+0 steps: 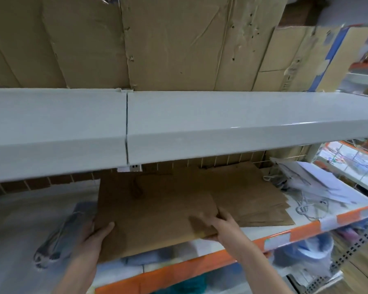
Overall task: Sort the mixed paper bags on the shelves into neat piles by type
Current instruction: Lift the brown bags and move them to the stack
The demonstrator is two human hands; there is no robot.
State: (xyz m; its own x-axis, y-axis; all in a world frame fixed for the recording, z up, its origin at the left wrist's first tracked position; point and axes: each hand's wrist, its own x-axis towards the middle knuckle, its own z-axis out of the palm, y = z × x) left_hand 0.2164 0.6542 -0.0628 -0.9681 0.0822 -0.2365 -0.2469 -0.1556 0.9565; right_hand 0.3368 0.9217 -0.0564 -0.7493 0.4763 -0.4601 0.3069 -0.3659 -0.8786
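Note:
A large flat brown paper bag (153, 213) with a dark cord handle lies on the lower shelf (285, 236), its near edge sticking out past the shelf front. My left hand (96, 238) holds its left near edge with the thumb on top. My right hand (219, 223) grips its right near corner. To the right lies a pile of brown bags (246, 200), partly under the held one. Further right, white bags (310, 183) with white cord handles lie heaped.
A white upper shelf (200, 124) overhangs the lower one, with cardboard sheets (168, 39) standing behind it. A grey-blue blurred item (64, 230) lies at the left. The orange-and-white shelf front (200, 270) runs below my hands. Wrapped goods (306, 253) sit underneath at the right.

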